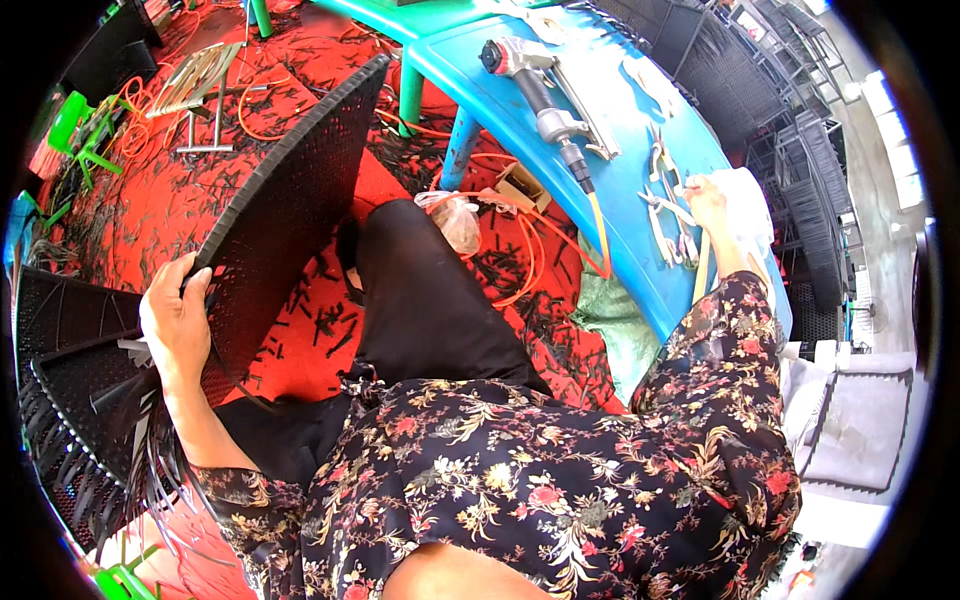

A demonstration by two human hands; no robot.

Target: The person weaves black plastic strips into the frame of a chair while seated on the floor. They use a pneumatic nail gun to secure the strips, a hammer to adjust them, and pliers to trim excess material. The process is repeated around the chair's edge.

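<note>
My left hand [178, 318] is closed on the edge of a black woven wicker panel [285, 195], thumb on the near side. The panel stands tilted beside my left leg. Over the blue table [470, 75] at the right, my right hand [706, 204] is closed, its fingers curled at a pair of silver pliers [668, 207]; its grip is partly hidden. Several more hand tools [657, 160] lie close around it. A tan stick-like handle [703, 268] lies under my right wrist. Farther left on the table rests an air stapler [540, 100].
An orange air hose [601, 235] runs off the table to the red floor covering [300, 370], where black strips are scattered. A plastic bag [458, 222] and a cardboard box [522, 188] sit under the table. Stools [205, 85] stand farther left; more woven pieces [85, 400] are beside me.
</note>
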